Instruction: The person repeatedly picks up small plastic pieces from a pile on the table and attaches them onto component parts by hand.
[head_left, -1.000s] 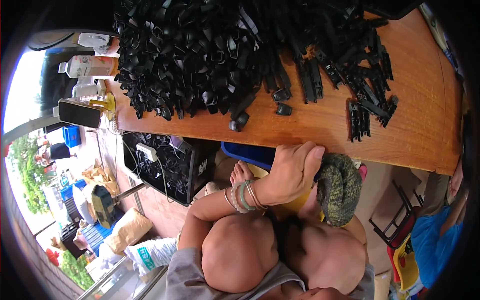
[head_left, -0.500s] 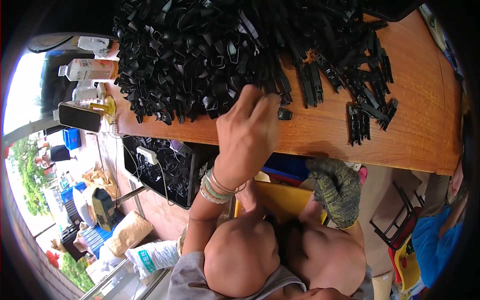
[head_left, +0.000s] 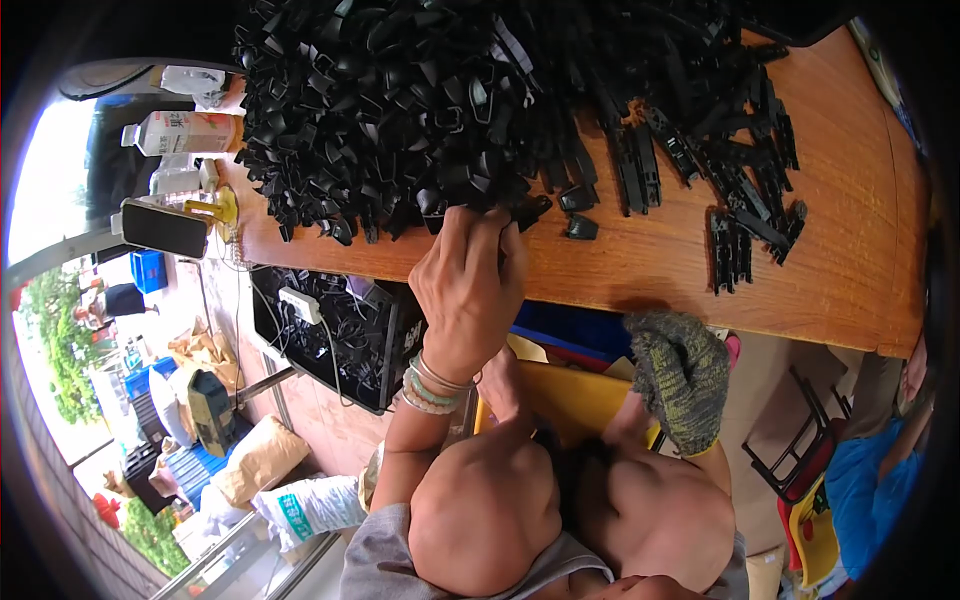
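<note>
A large heap of small black plastic parts (head_left: pixel 380 120) covers the far left and middle of the wooden table. My bare left hand (head_left: pixel 465 275), with bracelets at the wrist, is at the heap's near edge. Its fingers are bent together, and their tips and anything between them are hidden. A dark piece (head_left: pixel 530 210) lies by the fingertips. Right of it, a small black cap-like piece (head_left: pixel 580 228) rests on the wood. My right hand (head_left: pixel 680 385), in a grey-yellow knit glove, is curled below the table edge. Whatever it may hold is hidden.
Long black plastic strips (head_left: pixel 735 215) lie on the table (head_left: pixel 640 270) at the right. Under its edge stand a black crate (head_left: pixel 340 350) of dark parts and a yellow container (head_left: pixel 570 400). A phone on a stand (head_left: pixel 165 230) and a bottle (head_left: pixel 185 133) are at the left.
My left hand has drawn left and slightly nearer to me, uncovering small black pieces right of it. My gloved right hand stays curled in nearly the same place.
</note>
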